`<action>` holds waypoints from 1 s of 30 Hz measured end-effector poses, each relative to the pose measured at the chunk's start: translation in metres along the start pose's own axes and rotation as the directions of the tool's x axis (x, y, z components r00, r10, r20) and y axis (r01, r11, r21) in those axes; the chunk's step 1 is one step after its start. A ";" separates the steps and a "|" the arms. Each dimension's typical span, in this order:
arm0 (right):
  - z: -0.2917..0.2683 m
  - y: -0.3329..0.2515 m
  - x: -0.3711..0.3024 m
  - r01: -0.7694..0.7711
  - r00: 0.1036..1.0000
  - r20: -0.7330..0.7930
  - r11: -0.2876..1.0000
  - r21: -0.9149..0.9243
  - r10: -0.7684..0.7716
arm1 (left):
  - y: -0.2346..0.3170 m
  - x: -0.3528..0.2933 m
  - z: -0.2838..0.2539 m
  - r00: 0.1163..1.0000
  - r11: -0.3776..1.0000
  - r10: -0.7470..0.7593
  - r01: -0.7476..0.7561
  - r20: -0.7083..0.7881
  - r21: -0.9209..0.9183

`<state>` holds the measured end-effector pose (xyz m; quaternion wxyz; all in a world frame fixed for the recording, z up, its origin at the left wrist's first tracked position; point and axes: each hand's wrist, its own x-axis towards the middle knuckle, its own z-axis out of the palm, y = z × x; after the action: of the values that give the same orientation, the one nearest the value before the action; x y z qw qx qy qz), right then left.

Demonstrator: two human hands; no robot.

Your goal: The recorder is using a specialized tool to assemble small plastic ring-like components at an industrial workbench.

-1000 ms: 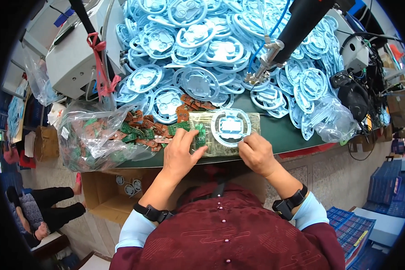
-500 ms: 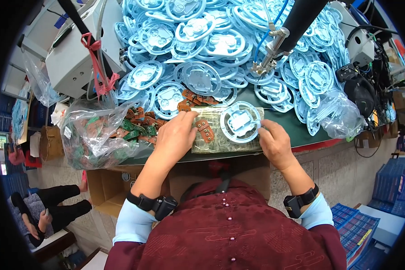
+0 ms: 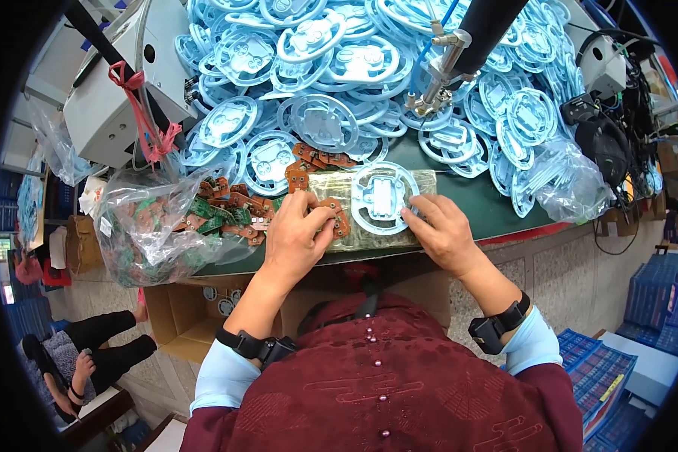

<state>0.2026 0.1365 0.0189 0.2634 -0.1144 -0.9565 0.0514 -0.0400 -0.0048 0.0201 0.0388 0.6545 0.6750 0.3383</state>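
Observation:
A light-blue plastic steering-wheel-shaped part [image 3: 363,215] lies on a tape-wrapped block [image 3: 414,236] in front of me. My right hand [image 3: 446,235] is closed at its right rim, thumb and forefinger on the edge. Left of the part, a small brown circuit board [image 3: 342,219] lies on the block. My left hand [image 3: 297,235] is bent over this board's left side, thumb and forefinger pinching at its edge; the fingertips partly cover it. Several more brown boards [image 3: 320,157] lie just beyond the block.
A large heap of blue wheel parts [image 3: 316,120] fills the table's far side. A clear bag [image 3: 154,226] with green and brown boards sits left. A metal nozzle [image 3: 433,96] on a black arm hangs above. A cardboard box [image 3: 181,320] stands below; another person [image 3: 90,361] sits at lower left.
The blue wheel part has turned and shifted slightly left, with my right hand at its rim. My left hand has come down to the circuit board's left edge. The view has shifted a little.

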 end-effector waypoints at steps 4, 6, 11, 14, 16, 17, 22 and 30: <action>0.004 0.003 -0.003 -0.002 1.000 -0.023 1.000 0.021 0.002 | 0.007 0.001 0.000 0.997 0.997 -0.051 0.055 0.064 -0.062; 0.004 0.004 -0.003 -0.002 1.000 -0.029 1.000 0.028 0.003 | 0.005 -0.001 0.004 0.996 0.997 -0.052 0.055 0.066 -0.055; 0.004 0.000 -0.003 0.028 0.999 -0.026 0.998 0.048 -0.026 | 0.001 0.000 0.000 0.993 0.998 -0.028 0.022 -0.116 -0.050; 0.005 -0.004 -0.003 0.013 0.999 -0.035 0.999 0.047 -0.011 | 0.009 0.008 0.000 0.996 0.998 0.010 -0.015 -0.088 -0.054; 0.005 -0.003 -0.003 -0.002 0.999 -0.035 0.999 0.048 0.004 | 0.007 0.008 0.008 0.998 0.997 0.028 -0.032 -0.053 -0.072; 0.005 -0.002 -0.003 -0.018 0.999 -0.034 0.999 0.052 0.020 | 0.009 0.007 0.008 0.999 0.997 -0.004 0.002 -0.037 -0.075; 0.003 0.000 -0.007 -0.002 0.999 -0.035 0.999 0.034 0.004 | 0.004 0.001 0.015 1.000 0.995 0.008 -0.010 -0.022 -0.097; 0.008 -0.002 -0.003 -0.004 0.998 -0.063 0.998 0.067 0.008 | 0.000 -0.002 0.007 0.980 0.991 -0.037 0.011 -0.193 -0.133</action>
<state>0.2012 0.1335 0.0111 0.2971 -0.1100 -0.9451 0.0803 -0.0363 -0.0037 0.0137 0.0194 0.6061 0.6595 0.4442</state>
